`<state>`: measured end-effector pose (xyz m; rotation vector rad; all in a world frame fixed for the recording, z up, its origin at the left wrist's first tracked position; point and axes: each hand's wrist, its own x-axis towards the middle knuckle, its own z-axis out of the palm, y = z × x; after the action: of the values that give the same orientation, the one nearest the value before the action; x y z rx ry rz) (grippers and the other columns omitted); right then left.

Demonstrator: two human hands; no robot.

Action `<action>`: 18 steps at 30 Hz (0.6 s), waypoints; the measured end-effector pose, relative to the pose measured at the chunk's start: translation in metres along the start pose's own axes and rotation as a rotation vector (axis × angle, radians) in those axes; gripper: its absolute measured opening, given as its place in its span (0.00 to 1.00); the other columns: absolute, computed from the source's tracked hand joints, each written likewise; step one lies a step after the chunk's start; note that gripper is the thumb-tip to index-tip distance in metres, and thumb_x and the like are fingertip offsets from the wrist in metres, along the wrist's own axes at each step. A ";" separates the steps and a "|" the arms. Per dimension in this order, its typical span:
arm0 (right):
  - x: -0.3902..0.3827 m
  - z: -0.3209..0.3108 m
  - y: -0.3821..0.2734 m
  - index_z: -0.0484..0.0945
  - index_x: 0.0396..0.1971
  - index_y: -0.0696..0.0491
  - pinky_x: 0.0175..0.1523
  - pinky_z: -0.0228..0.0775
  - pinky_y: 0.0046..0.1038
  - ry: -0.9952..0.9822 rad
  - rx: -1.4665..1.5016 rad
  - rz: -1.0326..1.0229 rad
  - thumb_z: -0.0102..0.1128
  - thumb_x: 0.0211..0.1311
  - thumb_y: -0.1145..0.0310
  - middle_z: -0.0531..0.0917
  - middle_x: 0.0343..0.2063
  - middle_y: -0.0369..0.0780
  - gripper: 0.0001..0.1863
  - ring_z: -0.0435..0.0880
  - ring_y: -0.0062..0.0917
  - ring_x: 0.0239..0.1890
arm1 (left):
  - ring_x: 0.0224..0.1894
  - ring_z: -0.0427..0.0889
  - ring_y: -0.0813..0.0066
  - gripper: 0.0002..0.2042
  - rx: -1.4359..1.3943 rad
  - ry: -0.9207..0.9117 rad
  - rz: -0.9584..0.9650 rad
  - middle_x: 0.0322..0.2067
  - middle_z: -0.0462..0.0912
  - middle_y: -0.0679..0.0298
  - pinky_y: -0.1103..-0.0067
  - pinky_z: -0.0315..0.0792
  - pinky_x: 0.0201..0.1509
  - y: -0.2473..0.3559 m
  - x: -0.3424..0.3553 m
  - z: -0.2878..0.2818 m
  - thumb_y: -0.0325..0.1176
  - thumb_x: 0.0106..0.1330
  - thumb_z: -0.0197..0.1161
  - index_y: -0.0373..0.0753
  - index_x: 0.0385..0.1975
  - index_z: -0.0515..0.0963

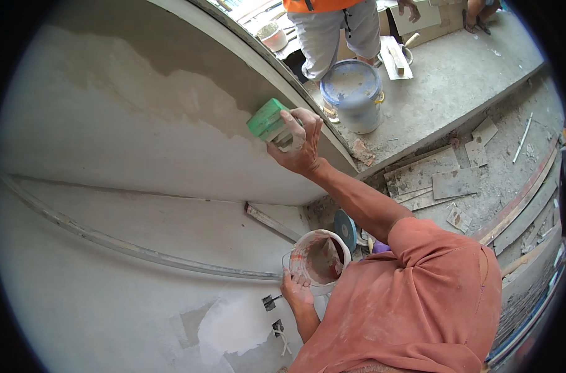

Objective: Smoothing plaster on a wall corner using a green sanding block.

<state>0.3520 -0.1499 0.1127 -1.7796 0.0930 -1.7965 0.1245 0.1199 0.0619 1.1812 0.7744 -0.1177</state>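
My right hand (300, 140) is raised at the wall (140, 118), fingers curled around a green rectangular block (269, 119) with a greyish part under the fingers. Its exact kind is unclear. The block is at the edge of a darker, damp-looking patch on the grey plaster. Lower down, my left hand (297, 287) grips the side of a white bucket (285, 256) with a thin wire handle. The bucket is tilted toward me, and smeared grey and reddish material shows inside it. Pale dust coats the fingers of my right hand.
A long straightedge bar (140, 250) runs along the lower wall, near switch-box openings (278, 326) with loose wires. Beyond the ledge stands another person (333, 31) behind a lidded pail (361, 105), beside a trowel (395, 57). Broken boards (454, 180) litter the floor at right.
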 end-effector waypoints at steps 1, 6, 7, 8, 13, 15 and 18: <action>0.023 0.000 -0.002 0.68 0.67 0.49 0.55 0.59 0.41 0.160 0.020 0.027 0.77 0.38 0.68 0.70 0.51 0.44 0.48 0.70 0.40 0.53 | 0.17 0.53 0.82 0.16 -0.005 0.004 -0.001 0.18 0.56 0.74 0.79 0.54 0.24 -0.002 -0.001 -0.004 0.47 0.74 0.60 0.45 0.29 0.68; 0.045 0.004 -0.008 0.67 0.67 0.48 0.54 0.60 0.41 0.084 -0.052 0.075 0.78 0.38 0.67 0.70 0.52 0.44 0.49 0.70 0.40 0.53 | 0.17 0.53 0.82 0.16 0.030 -0.063 -0.013 0.18 0.56 0.75 0.79 0.54 0.24 -0.007 0.004 -0.005 0.48 0.75 0.59 0.45 0.29 0.68; 0.027 0.009 -0.009 0.66 0.68 0.48 0.54 0.60 0.41 -0.003 -0.086 0.073 0.78 0.38 0.67 0.69 0.52 0.44 0.49 0.70 0.40 0.53 | 0.17 0.53 0.82 0.16 0.024 -0.069 -0.007 0.18 0.56 0.75 0.79 0.54 0.24 -0.005 0.008 -0.003 0.48 0.75 0.59 0.45 0.29 0.68; 0.006 0.009 -0.008 0.67 0.67 0.48 0.55 0.60 0.41 -0.067 -0.095 0.013 0.78 0.37 0.67 0.69 0.52 0.44 0.50 0.71 0.41 0.53 | 0.17 0.53 0.82 0.16 0.018 -0.078 -0.005 0.18 0.56 0.75 0.79 0.54 0.24 -0.005 0.010 -0.003 0.48 0.75 0.59 0.45 0.29 0.68; 0.005 -0.006 -0.010 0.68 0.68 0.46 0.56 0.60 0.40 -0.103 -0.001 0.001 0.78 0.35 0.65 0.69 0.52 0.44 0.50 0.70 0.41 0.55 | 0.17 0.53 0.82 0.15 0.026 -0.082 -0.008 0.18 0.56 0.75 0.79 0.53 0.24 -0.001 0.008 -0.004 0.47 0.75 0.59 0.46 0.29 0.68; 0.060 -0.001 -0.006 0.65 0.68 0.51 0.57 0.60 0.42 0.250 0.052 -0.040 0.78 0.35 0.67 0.69 0.52 0.45 0.51 0.69 0.39 0.53 | 0.17 0.53 0.82 0.16 0.029 -0.053 -0.028 0.19 0.56 0.75 0.80 0.53 0.24 -0.004 0.008 -0.008 0.47 0.74 0.59 0.45 0.29 0.68; 0.110 0.006 -0.014 0.65 0.68 0.53 0.57 0.59 0.42 0.289 -0.035 -0.024 0.79 0.35 0.66 0.69 0.51 0.45 0.52 0.68 0.39 0.52 | 0.17 0.53 0.82 0.16 0.052 -0.064 0.000 0.19 0.56 0.75 0.80 0.53 0.24 -0.007 0.008 -0.011 0.48 0.74 0.60 0.45 0.29 0.68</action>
<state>0.3613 -0.1864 0.2172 -1.5383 0.2201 -2.0709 0.1222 0.1287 0.0493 1.2211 0.7184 -0.1761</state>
